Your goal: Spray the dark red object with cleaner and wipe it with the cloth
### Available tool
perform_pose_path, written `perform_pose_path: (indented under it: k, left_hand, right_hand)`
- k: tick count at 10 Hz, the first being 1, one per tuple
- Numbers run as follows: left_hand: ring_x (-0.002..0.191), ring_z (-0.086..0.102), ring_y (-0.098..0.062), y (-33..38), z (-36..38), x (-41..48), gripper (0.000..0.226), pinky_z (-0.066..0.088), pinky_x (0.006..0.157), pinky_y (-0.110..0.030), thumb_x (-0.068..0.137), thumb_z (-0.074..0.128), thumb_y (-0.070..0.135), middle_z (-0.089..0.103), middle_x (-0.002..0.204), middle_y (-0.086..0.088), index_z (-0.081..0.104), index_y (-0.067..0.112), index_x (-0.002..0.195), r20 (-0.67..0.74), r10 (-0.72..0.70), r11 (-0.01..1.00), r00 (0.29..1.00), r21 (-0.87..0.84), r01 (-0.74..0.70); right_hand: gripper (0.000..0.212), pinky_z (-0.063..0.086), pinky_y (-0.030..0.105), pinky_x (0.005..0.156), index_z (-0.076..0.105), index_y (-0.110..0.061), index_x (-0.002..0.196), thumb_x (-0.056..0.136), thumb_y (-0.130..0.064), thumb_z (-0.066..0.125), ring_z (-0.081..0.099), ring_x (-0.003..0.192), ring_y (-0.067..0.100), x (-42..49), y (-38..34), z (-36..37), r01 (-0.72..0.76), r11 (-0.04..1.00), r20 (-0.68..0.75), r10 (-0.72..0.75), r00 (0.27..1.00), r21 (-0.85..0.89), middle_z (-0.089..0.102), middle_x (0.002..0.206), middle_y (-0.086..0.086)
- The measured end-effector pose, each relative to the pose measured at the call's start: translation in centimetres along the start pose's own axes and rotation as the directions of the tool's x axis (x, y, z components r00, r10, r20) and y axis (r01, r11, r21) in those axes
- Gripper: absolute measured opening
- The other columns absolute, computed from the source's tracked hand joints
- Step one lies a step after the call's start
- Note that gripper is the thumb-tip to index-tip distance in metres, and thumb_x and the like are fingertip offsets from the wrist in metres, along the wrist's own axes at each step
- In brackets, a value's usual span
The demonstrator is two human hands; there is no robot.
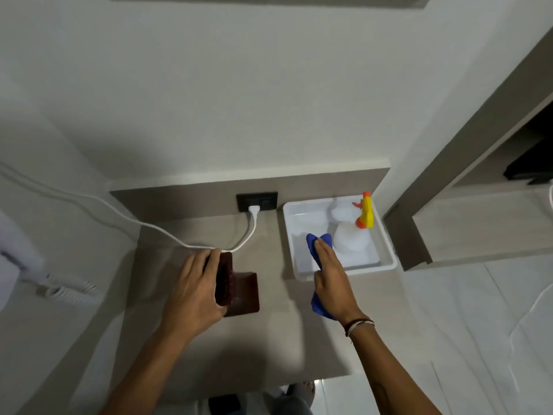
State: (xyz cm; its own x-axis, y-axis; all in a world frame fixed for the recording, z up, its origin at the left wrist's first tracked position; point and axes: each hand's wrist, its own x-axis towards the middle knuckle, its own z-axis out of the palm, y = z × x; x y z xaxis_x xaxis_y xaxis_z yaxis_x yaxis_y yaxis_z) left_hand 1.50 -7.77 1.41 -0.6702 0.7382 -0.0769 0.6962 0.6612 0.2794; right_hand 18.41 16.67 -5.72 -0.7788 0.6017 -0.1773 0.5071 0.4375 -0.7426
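The dark red object [243, 292], a folding case or wallet, lies open on the beige counter [269, 348]; one flap stands upright. My left hand [194, 292] grips that raised flap from the left. My right hand [330, 280] holds a blue cloth [317, 244], which sticks out past my fingertips and below my palm, over the front rim of a white tray [389, 259]. A white spray bottle [351, 238] with a yellow and orange trigger head stands in the tray, just right of the cloth.
A white cable [149, 226] runs across the counter from a black wall socket [257, 200], passing just behind my left hand. A coiled cord [71, 290] lies at the left. A wooden cabinet edge [419, 211] rises right of the tray. White floor tiles show below.
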Motion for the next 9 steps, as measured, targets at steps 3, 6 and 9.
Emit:
perform_pose_path:
  k: [3, 6, 9]
  left_hand:
    - [0.137, 0.05, -0.041, 2.6, 2.0, 1.0, 0.117, 0.047, 0.115, -0.055, 0.048, 0.101, 0.025, 0.052, 0.146, -0.018, 0.05, 0.002, 0.151, 0.028, -0.078, 0.996, 0.997, 0.044, 0.077]
    - [0.163, 0.02, -0.038, 3.6, 3.6, 1.3, 0.121, 0.02, 0.13, -0.059, 0.073, 0.073, 0.076, 0.032, 0.172, -0.017, 0.036, 0.004, 0.163, -0.03, -0.017, 0.997, 0.999, 0.081, 0.02]
    - [0.165, 0.016, -0.033, 4.0, 4.1, 1.1, 0.108, 0.019, 0.131, -0.057, 0.096, 0.032, 0.087, 0.027, 0.175, -0.018, 0.034, 0.004, 0.165, -0.069, -0.003, 0.991, 0.998, 0.132, 0.012]
  right_hand:
    - [0.08, 0.013, 0.047, 0.135, 0.009, -0.008, 0.171, 0.104, 0.011, 0.048, 0.0, 0.168, 0.036, 11.5, 0.8, 0.8, 0.194, 0.932, 0.184, -0.142, 0.973, -0.306, 0.001, 0.181, 0.008]
    - [0.088, 0.006, 0.053, 0.136, -0.01, -0.002, 0.169, 0.111, -0.031, 0.05, -0.013, 0.165, 0.045, 11.8, 3.8, 4.2, 0.274, 0.716, 0.372, -0.022, 0.928, -0.642, -0.016, 0.179, 0.019]
    - [0.079, 0.007, 0.052, 0.137, 0.0, -0.004, 0.17, 0.112, -0.034, 0.045, -0.008, 0.166, 0.044, 10.7, 1.9, 3.2, 0.262, 0.688, 0.301, -0.066, 0.951, -0.677, -0.007, 0.179, 0.021]
